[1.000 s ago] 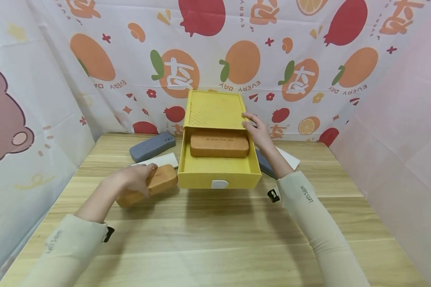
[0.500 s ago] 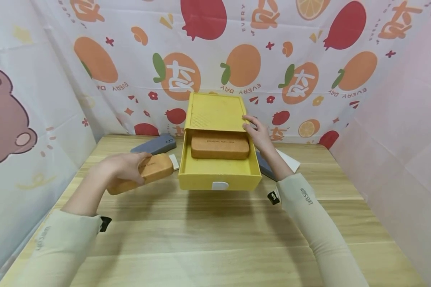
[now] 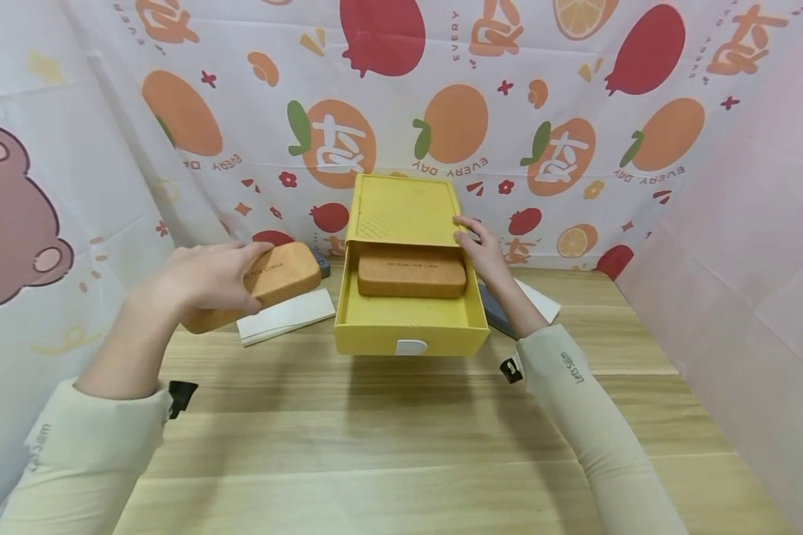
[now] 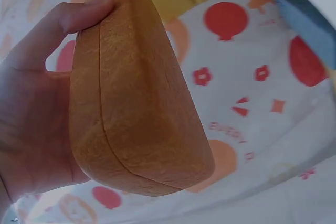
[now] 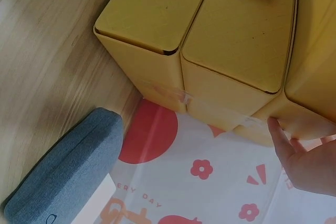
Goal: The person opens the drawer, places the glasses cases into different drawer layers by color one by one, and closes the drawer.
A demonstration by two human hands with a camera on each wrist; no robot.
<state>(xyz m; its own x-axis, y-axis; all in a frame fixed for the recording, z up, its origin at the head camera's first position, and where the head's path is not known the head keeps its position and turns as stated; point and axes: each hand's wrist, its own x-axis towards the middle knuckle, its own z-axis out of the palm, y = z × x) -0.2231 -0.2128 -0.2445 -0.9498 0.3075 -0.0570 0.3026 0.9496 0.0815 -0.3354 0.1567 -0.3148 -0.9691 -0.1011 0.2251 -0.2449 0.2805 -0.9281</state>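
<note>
Wooden table (image 3: 375, 446), orange case (image 3: 284, 273) (held), long axis slanting back-right

A fruit-print cloth (image 3: 435, 96) hangs behind a wooden table (image 3: 401, 438)

The table (image 3: 401, 446) bears yellow drawers (image 5: 236, 35) — also blue cases (image 5: 68, 166), white pieces (image 3: 286, 318).

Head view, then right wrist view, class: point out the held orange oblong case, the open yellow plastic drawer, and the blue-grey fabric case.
Held orange oblong case (image 3: 283, 272), head view: printed top.
Yellow plastic drawer (image 3: 375, 340), head view: front wall.
Blue-grey fabric case (image 5: 70, 169), right wrist view: visible side.
</note>
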